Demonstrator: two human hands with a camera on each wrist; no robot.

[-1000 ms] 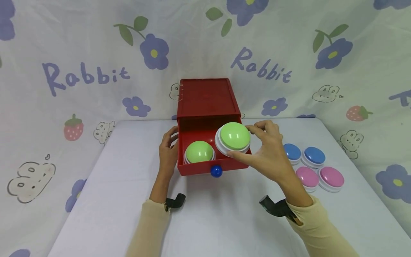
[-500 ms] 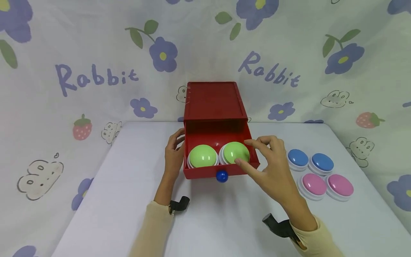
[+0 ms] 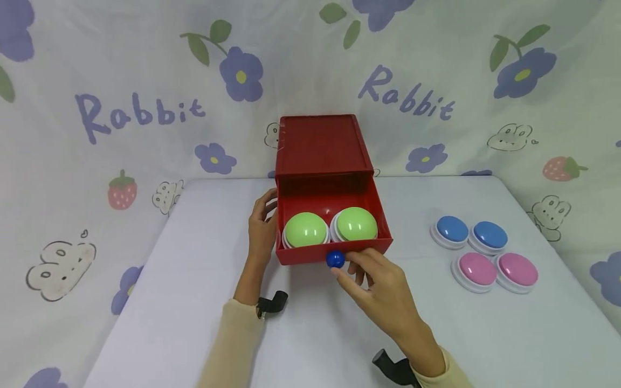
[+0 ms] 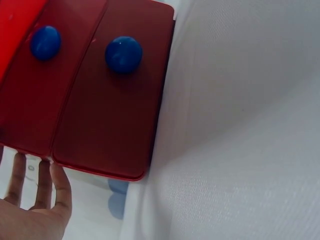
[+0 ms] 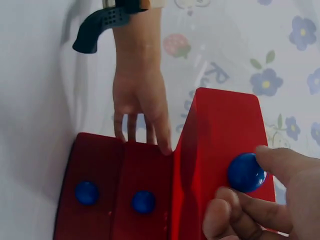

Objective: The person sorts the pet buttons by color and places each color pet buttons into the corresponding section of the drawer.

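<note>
Red cabinet [image 3: 317,144], one: landmark for all places below. Open drawer [image 3: 301,255], one: topmost in the cabinet, drawn out toward the person, depth running from front panel straight back into the cabinet's mouth. Blue knob [image 3: 335,259], one, round, without a long axis: on the open drawer's front, at the near side of the cabinet. Right hand [image 3: 383,291]: nearer of the two to the knob, before the cabinet and reaching in from its right; thumb and forefinger pinching the knob from opposite sides, cabinet lying straight beyond the grip. Left hand [image 3: 262,231]: at the cabinet's left side, fingers extended against the wall, gripping nothing. Green domes [image 3: 305,229], two, white-based: side by side behind the drawer's front, with bare drawer floor between them and the cabinet's mouth. Lower drawers [image 4: 100,115], two, closed, each with a knob of its own: in the cabinet, beneath the open one. Blue domes [image 3: 452,229], two, and pink domes [image 3: 477,268], two: well right of the cabinet. White table [image 3: 170,302]: beneath the cabinet. Printed cloth [image 3: 160,64], flowers and lettering: behind the cabinet.
</note>
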